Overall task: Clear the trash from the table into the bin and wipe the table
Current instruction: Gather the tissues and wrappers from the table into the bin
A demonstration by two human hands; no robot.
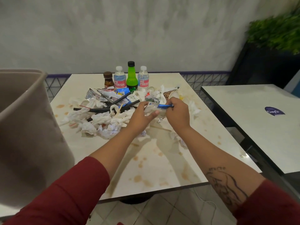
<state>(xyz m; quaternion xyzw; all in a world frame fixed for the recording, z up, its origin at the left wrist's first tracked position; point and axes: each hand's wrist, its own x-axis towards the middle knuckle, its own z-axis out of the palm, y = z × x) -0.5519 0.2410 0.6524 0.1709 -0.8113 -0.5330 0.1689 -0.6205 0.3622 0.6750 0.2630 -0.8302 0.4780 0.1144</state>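
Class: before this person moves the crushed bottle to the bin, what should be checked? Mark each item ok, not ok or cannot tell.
1. Left hand and right hand both grip the crushed plastic bottle: ok.
2. Bin stands close on the left: ok.
3. Bottle emptied of liquid: cannot tell.
4. Upright green bottle stands apart from the hands: ok.
5. Table ready for wiping: not ok, crumpled tissues and black straws lie on it.

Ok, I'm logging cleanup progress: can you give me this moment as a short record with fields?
hands: left hand and right hand both grip a crushed plastic bottle over the table
bin: left of the table
pile: crumpled tissues, black straws, wrappers
upright: four bottles at far edge
surface: brown stains, unwiped
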